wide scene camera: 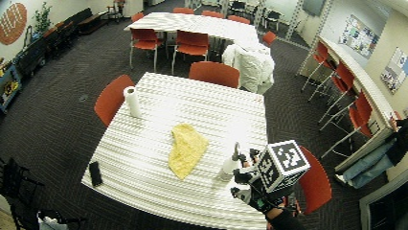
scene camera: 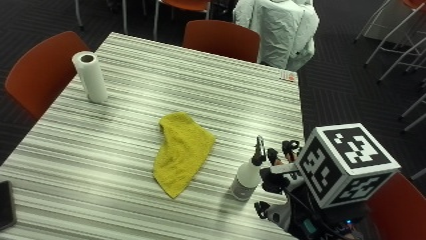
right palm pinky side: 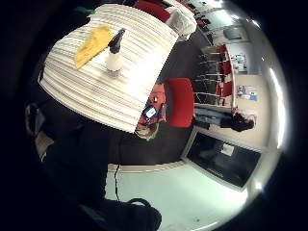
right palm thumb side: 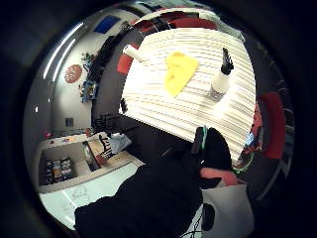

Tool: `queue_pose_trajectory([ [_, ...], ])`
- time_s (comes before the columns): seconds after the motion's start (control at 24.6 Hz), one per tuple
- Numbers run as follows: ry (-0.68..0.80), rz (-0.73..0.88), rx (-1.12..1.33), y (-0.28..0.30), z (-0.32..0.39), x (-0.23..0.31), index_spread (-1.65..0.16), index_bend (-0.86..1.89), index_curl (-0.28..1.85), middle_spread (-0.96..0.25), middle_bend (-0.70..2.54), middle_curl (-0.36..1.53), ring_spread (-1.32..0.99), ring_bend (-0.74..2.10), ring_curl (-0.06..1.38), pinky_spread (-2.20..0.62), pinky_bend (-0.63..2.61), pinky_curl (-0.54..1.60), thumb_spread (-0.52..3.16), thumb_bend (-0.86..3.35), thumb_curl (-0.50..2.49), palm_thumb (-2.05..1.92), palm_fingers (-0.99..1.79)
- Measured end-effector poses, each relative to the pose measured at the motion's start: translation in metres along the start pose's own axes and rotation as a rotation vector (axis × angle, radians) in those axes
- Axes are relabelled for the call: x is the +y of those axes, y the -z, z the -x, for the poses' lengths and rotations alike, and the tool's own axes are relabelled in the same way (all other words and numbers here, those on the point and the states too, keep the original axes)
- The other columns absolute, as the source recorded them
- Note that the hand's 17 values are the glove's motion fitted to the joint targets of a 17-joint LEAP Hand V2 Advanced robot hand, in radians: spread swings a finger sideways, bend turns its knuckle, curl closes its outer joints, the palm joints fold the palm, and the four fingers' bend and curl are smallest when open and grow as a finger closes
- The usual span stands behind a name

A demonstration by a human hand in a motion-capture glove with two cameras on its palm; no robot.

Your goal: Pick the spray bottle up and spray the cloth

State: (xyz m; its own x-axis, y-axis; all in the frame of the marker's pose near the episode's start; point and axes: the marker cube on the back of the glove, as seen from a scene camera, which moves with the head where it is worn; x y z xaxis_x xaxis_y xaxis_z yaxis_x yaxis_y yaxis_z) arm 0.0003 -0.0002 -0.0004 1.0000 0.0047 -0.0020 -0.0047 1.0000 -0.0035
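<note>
A spray bottle with a clear body and a black nozzle stands upright on the striped table, near its right front corner. A yellow cloth lies crumpled just left of it, apart from the bottle. My gloved right hand hovers at the table's edge immediately right of the bottle, with its fingers raised and spread and nothing in them. The palm views show the bottle and the cloth from some distance.
A paper towel roll stands at the far left of the table. A dark phone lies at the near left edge. Red chairs ring the table; one at the far side carries a white jacket.
</note>
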Motion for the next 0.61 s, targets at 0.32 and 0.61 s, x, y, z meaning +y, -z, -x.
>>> queue_pose_trajectory([
  [0.32,-0.002,0.0,0.012,0.0014,-0.0008,-0.0024,-0.28,0.23,0.17,0.0,0.13,0.06,0.1,0.33,0.13,0.12,0.47,0.2,0.68,0.35,0.22,0.63,0.25],
  [0.61,0.01,0.006,0.021,0.0,0.0033,-0.0059,-0.32,0.22,0.22,0.0,0.14,0.09,0.11,0.35,0.17,0.14,0.48,0.25,0.85,0.31,0.28,0.66,0.22],
])
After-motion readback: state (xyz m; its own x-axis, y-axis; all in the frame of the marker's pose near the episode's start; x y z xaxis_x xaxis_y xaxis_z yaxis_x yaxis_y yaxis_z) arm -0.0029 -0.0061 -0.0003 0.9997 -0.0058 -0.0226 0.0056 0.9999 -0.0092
